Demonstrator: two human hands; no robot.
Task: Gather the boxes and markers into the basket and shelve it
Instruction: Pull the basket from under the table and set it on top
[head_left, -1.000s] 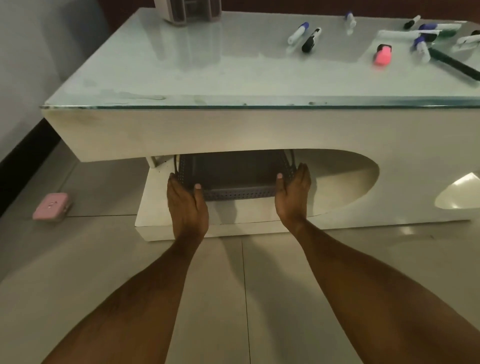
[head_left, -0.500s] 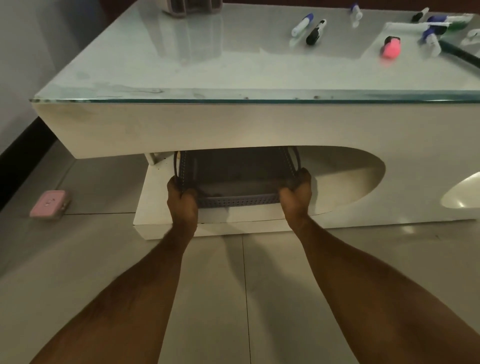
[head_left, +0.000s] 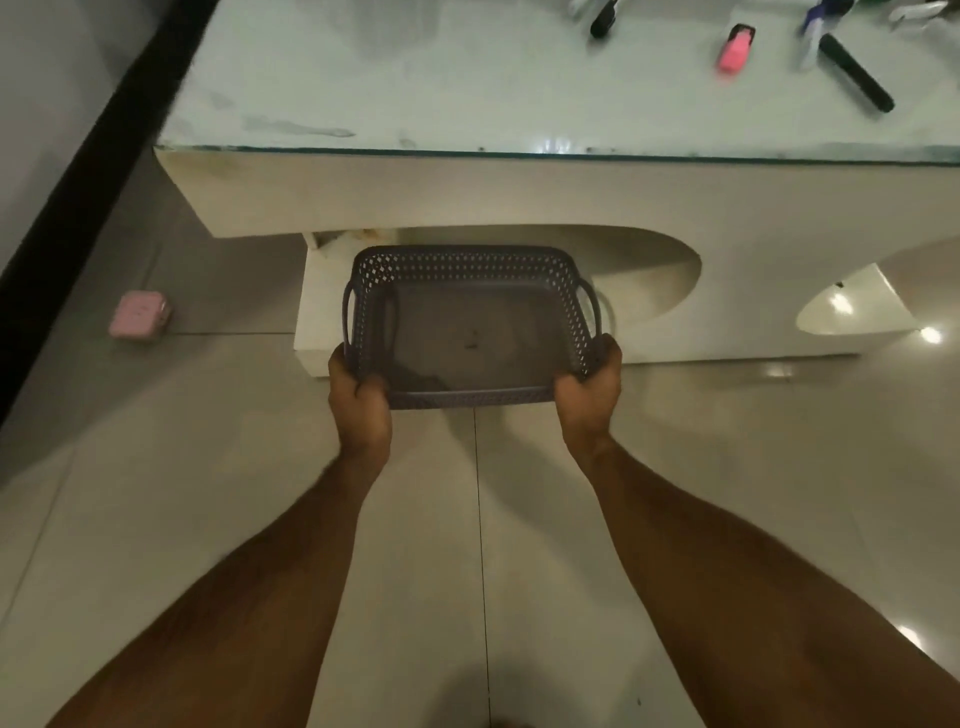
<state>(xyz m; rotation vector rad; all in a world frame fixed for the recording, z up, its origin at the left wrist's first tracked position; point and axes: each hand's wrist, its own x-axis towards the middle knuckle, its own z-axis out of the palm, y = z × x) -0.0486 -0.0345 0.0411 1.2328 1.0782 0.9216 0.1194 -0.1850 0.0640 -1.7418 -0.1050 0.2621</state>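
Note:
A dark grey perforated basket (head_left: 465, 267) with nothing in it hangs in front of the table's lower shelf opening, above the floor. My left hand (head_left: 358, 402) grips its near left corner and my right hand (head_left: 589, 392) grips its near right corner. Markers lie on the glass tabletop at the far right: a pink highlighter (head_left: 735, 49), a long black marker (head_left: 854, 73), another black marker (head_left: 602, 21) and blue-capped ones (head_left: 813, 26) cut off by the frame's top edge.
The white table with a glass top (head_left: 415, 83) stands ahead; its lower shelf (head_left: 644, 283) lies behind the basket. A small pink box (head_left: 139, 313) sits on the tiled floor at the left, near a black skirting strip (head_left: 78, 171).
Both hands closed on the basket and pulled it out from the lower shelf toward me. The view has tilted down and shifted closer to the table.

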